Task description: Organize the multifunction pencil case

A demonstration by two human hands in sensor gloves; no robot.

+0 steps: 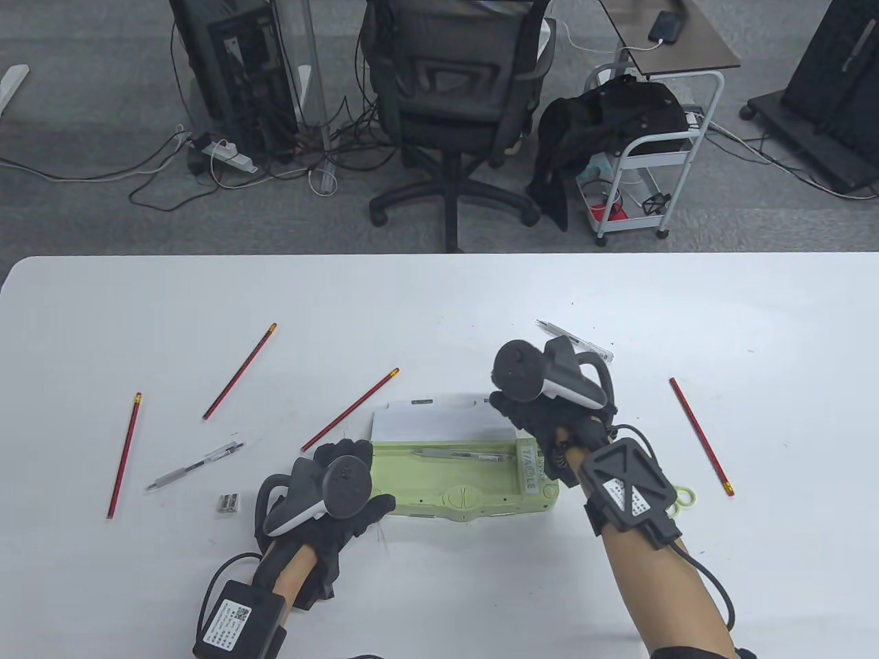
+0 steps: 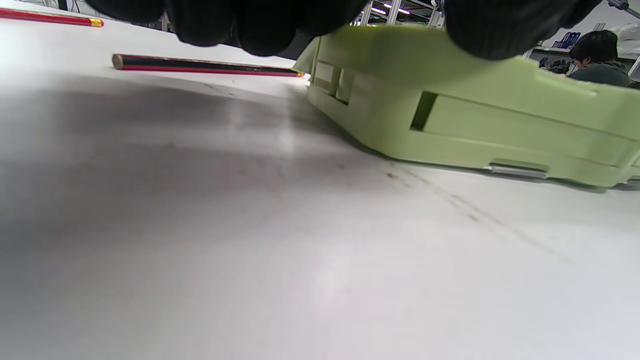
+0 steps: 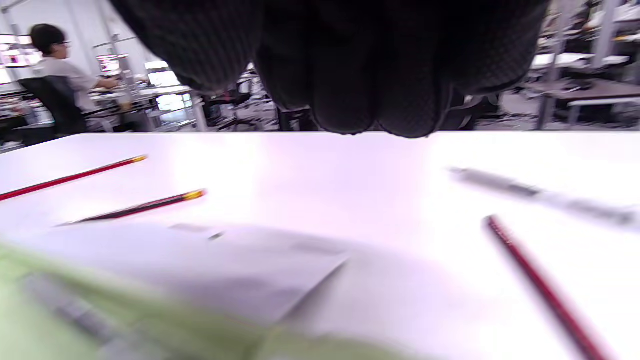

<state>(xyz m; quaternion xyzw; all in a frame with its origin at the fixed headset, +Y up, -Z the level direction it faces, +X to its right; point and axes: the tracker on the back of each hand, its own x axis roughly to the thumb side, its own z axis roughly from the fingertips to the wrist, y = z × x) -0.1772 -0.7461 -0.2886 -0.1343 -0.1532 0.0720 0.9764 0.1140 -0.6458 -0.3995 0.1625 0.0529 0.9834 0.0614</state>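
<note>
table (image 1: 439,302): white, carries every item listed below.
pencil case (image 1: 474,498): pale green, lies open near the front middle of the table, its white lid (image 1: 439,424) tipped back on the far side; seen side-on in the left wrist view (image 2: 500,125).
pen in case (image 1: 459,454): grey, lies lengthwise in the tray of the pencil case.
left hand (image 1: 336,491): black glove, at the left end of the pencil case; fingers (image 2: 260,30) curl over the case's top edge and the thumb lies along its front, so the hand grips that end.
right hand (image 1: 542,419): black glove, above the right end of the pencil case; fingers (image 3: 360,75) hang together and curled, nothing visible between them; whether they touch the case cannot be told.
pencils, left side: three red ones, apart from each other — far left (image 1: 124,455), upper left (image 1: 240,371), and one (image 1: 350,410) ending just beside the lid's left corner.
pencil, right side (image 1: 701,436): red, well apart from the case.
loose pen, left (image 1: 194,465): grey, between the far-left pencil and the left hand.
loose pen, far (image 1: 584,343): clear-bodied, partly hidden behind the right hand's tracker.
sharpener (image 1: 229,503): small, grey, just left of the left hand.
ring (image 1: 685,495): pale green loop, beside the right wrist.
</note>
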